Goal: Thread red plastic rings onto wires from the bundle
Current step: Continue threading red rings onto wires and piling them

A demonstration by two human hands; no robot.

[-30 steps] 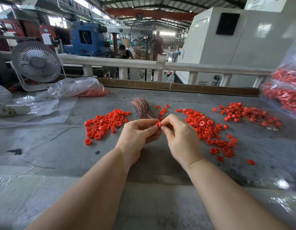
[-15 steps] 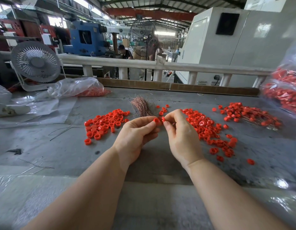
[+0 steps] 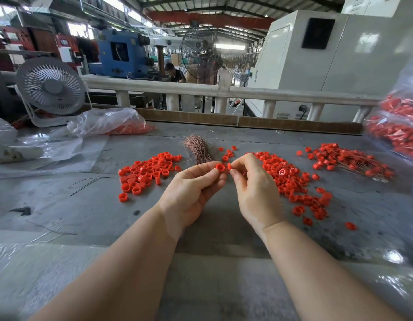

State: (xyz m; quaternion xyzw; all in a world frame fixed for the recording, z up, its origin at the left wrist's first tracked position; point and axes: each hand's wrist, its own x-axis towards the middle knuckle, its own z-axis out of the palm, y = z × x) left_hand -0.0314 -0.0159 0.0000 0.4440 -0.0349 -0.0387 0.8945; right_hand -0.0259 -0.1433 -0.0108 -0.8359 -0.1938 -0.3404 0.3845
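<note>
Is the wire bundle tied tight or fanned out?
Fanned out: the wire bundle spreads wide at its far end, narrowing behind the left hand.

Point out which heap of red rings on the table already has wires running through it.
The far right heap, beside the bulging bag of red parts: thin wires fan out among its rings. The left heap shows only bare loose rings.

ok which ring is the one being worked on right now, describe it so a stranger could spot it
Start at the copper wire bundle mid-table; just in front, the left hand pinches one red ring. Unlike the piled rings on the table, it is lifted, open hole facing the camera.
</note>
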